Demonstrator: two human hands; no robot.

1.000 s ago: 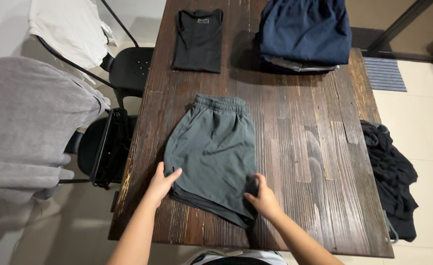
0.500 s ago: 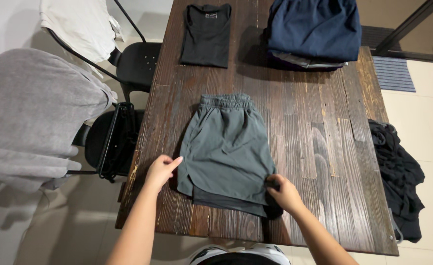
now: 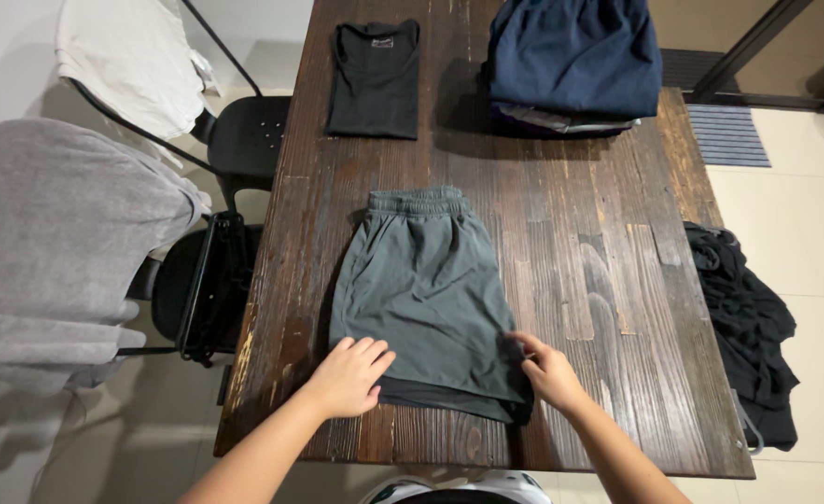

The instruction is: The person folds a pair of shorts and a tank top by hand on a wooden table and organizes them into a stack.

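Left hand (image 3: pixel 349 376): fingers flat and spread on the hem of the grey shorts (image 3: pixel 426 299), gripping nothing.
Right hand (image 3: pixel 548 371): fingers pinch the right hem corner.
Shorts: near edge of the tabletop (image 3: pixel 617 280).
Change: both hands are now closer together on the hem, smoothing it.
Around: black shirt (image 3: pixel 375 79), navy pile (image 3: pixel 575 56).

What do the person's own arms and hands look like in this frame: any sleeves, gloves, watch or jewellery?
Both forearms are bare as far as the bottom edge of the frame, with no sleeve showing. The left hand and right hand wear no gloves. No watch, bracelet or ring is visible on the wrists or fingers, and no markings can be made out.
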